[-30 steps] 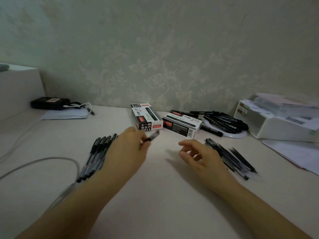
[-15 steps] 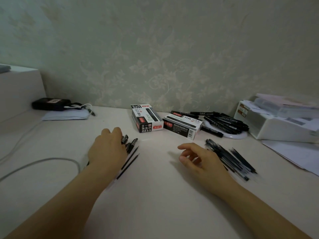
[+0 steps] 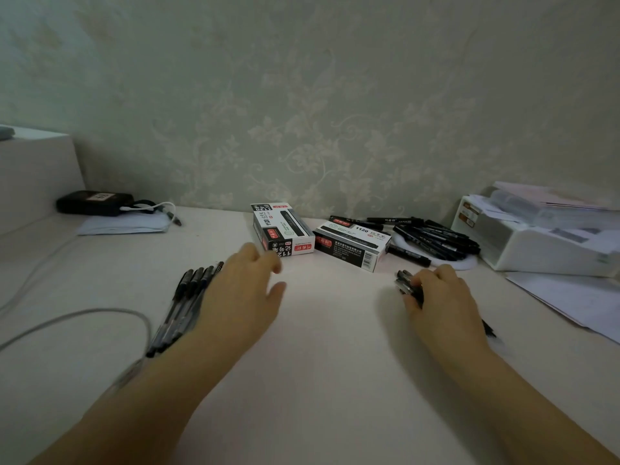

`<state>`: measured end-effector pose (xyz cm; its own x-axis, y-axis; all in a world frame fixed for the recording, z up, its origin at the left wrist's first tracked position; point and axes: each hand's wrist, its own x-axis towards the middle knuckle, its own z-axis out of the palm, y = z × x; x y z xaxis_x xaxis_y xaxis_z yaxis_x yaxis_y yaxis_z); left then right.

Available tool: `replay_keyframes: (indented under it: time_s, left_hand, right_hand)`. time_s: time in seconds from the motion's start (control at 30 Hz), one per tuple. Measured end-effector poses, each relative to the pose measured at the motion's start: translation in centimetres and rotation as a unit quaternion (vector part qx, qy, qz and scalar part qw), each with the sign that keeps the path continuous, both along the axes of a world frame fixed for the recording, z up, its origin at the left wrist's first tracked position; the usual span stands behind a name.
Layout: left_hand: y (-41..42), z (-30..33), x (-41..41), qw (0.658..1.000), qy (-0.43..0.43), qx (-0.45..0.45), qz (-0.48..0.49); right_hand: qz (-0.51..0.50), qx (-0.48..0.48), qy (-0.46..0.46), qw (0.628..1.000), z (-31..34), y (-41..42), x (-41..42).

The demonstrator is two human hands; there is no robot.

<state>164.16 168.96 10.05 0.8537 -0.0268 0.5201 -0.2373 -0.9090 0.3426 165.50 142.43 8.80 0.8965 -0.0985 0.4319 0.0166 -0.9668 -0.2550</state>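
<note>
Change on both sides! Half a second ago the left hand lay on the row of slim black capped pens. Now it is off them and hovers over the pale table, in front of the black-and-white cardboard pen box, with its fingers spread, relaxed and holding nothing. The right hand has gone the other way. It was loose and empty, and now it sits palm down on the bunch of loose black pens, front-right of that box, fingers curled over the barrels and thumb tucked against them, gripping.

Counting: four caps show in the row, front-left of the box, and the left wrist hides any others. The right-hand bunch is too covered to count.

There are two boxes. The second, a black carton with a barcode, lies just right of the first. Further right is one heap of black markers, too tangled to number.

Both forearms run straight in from the near edge, well apart.
</note>
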Motion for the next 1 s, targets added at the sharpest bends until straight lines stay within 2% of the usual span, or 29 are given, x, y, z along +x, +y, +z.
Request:
replay_keyframes:
  time_s: [0.2, 0.4, 0.8, 0.9, 1.0]
  left_hand:
    - [-2.7, -0.9, -1.2, 0.987, 0.038, 0.031, -0.153]
    - [-2.7, -1.2, -1.1, 0.979, 0.075, 0.038, -0.188]
    - [-3.3, -1.5, -1.5, 0.969, 0.097, 0.038, -0.225]
    - [-3.8, -1.8, -1.7, 0.964, 0.095, 0.026, -0.246]
    - [-4.0, -2.1, -1.5, 0.964, 0.088, 0.019, -0.251]
  right_hand:
    - [-0.046, -0.028, 0.026, 0.998, 0.4, -0.9, 0.6]
    - [-0.048, -0.021, 0.067, 0.996, 0.3, -1.4, 0.9]
    - [-0.028, -0.011, 0.053, 0.998, -0.4, -0.9, 1.2]
    - [-0.019, 0.0, 0.01, 1.0, -0.3, -0.7, 1.3]
    - [0.05, 0.039, -0.148, 0.987, 0.9, 0.3, 0.9]
